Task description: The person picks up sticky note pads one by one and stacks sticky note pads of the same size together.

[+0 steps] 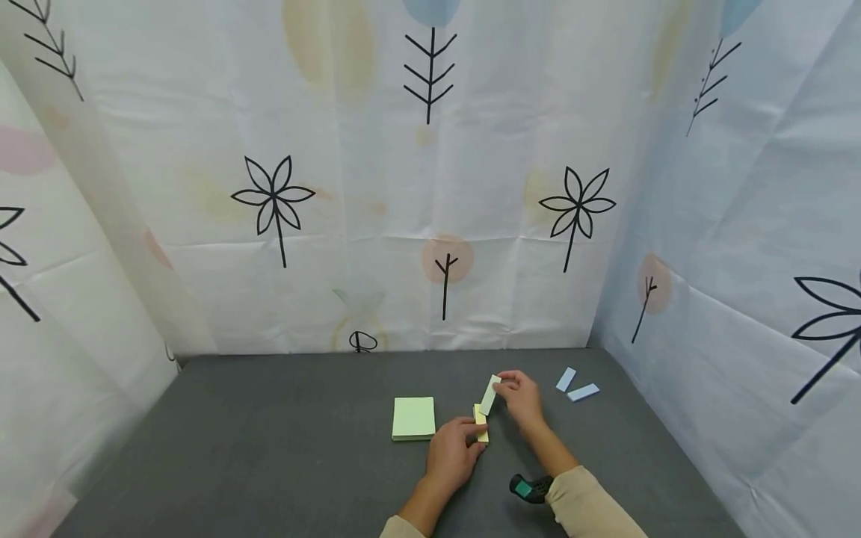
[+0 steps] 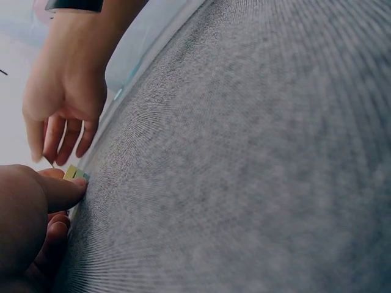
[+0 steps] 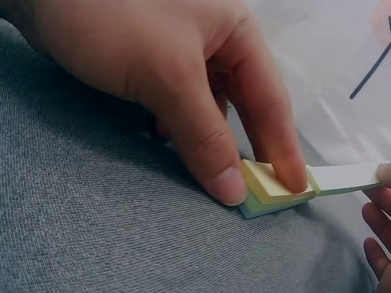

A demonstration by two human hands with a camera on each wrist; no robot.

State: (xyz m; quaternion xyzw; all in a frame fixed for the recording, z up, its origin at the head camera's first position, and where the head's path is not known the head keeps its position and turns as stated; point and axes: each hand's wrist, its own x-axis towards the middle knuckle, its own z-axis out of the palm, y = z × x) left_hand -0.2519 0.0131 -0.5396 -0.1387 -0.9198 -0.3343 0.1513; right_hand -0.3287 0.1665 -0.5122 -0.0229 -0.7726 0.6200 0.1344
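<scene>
My left hand grips a small stack of narrow sticky-note pads on the dark table, thumb at one end and a finger over the top. In the right wrist view, a yellow pad lies uppermost, with green and blue layers beneath it. My right hand pinches the far end of a pale green sticky-note strip. That strip slants away from the stack, its near end right at the yellow pad's far end. Part of the stack is hidden under the left fingers.
A square light green sticky-note pad lies left of the hands. Two pale blue strips lie to the right, close together. A black device with a teal patch sits at the right wrist. Printed white curtains border the grey table.
</scene>
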